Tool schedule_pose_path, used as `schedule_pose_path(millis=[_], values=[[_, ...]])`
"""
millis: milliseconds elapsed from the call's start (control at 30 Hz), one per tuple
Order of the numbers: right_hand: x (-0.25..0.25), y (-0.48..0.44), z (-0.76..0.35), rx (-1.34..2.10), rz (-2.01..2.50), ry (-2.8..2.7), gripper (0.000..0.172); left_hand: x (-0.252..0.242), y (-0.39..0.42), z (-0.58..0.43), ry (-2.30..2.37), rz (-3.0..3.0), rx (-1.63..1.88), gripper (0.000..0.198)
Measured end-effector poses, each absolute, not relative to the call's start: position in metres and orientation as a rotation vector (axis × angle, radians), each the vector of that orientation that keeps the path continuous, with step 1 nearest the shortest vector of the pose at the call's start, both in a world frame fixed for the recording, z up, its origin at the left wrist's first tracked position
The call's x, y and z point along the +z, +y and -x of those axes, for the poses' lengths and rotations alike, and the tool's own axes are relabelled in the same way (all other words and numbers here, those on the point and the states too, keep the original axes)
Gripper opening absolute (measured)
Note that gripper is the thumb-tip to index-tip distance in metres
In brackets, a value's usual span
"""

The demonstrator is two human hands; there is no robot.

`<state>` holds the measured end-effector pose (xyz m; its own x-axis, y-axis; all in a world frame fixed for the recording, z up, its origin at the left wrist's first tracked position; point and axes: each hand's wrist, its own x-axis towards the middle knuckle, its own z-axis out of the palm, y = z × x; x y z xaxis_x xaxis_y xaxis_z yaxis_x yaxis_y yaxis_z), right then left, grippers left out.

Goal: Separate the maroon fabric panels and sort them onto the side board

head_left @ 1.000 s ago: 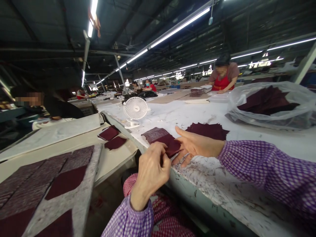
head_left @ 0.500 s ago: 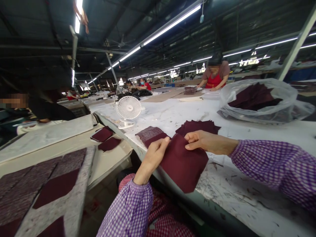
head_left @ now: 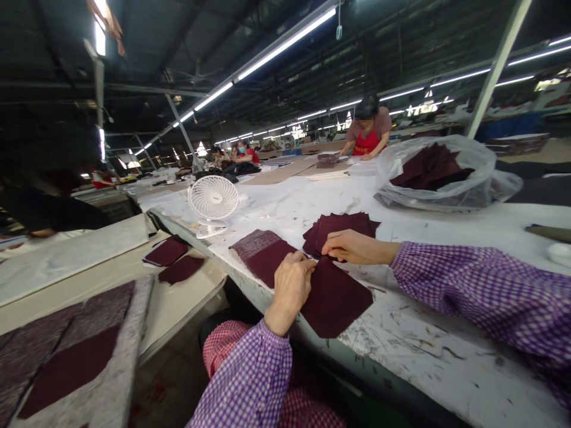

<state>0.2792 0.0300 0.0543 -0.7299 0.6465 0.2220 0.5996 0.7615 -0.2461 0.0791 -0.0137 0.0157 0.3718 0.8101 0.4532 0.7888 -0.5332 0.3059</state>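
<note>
A dark maroon fabric piece (head_left: 336,300) with cut corners hangs partly over the near edge of the white table. My left hand (head_left: 292,288) pinches its upper left edge, fingers closed. At the piece's top edge my right hand (head_left: 354,246) has thumb and fingers closed on the cloth; its fingertips are partly hidden. Just behind my right hand lies a fanned stack of maroon fabric pieces (head_left: 343,223). Left of it, beside my left hand, another maroon piece (head_left: 270,261) lies flat with a speckled greyish piece (head_left: 254,241) at its far end.
A white fan (head_left: 213,199) stands on the white table (head_left: 446,285). A clear plastic bag (head_left: 477,184) holds more maroon pieces at the right. On the lower left bench lie fabric pieces (head_left: 74,362). Across the table a person in a red apron (head_left: 368,139) leans forward.
The fabric piece has come down lower and flatter towards the table edge. Both hands have drawn together at its top edge. The view has turned slightly right.
</note>
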Motion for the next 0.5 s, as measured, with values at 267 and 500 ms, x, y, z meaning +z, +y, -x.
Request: schedule_pose_path(millis=[267, 500], values=[[0.0515, 0.0352, -0.2763, 0.114, 0.903, -2.713, 0.014, 0.0142, -0.0127, -0.0786, 1.496, -2.572, 0.900, 0.021], [0.0451, 0.0281, -0.2750, -0.272, 0.865, -2.802, 0.018, 0.0137, -0.0145, -0.0774, 1.468, -2.612, 0.888, 0.028]])
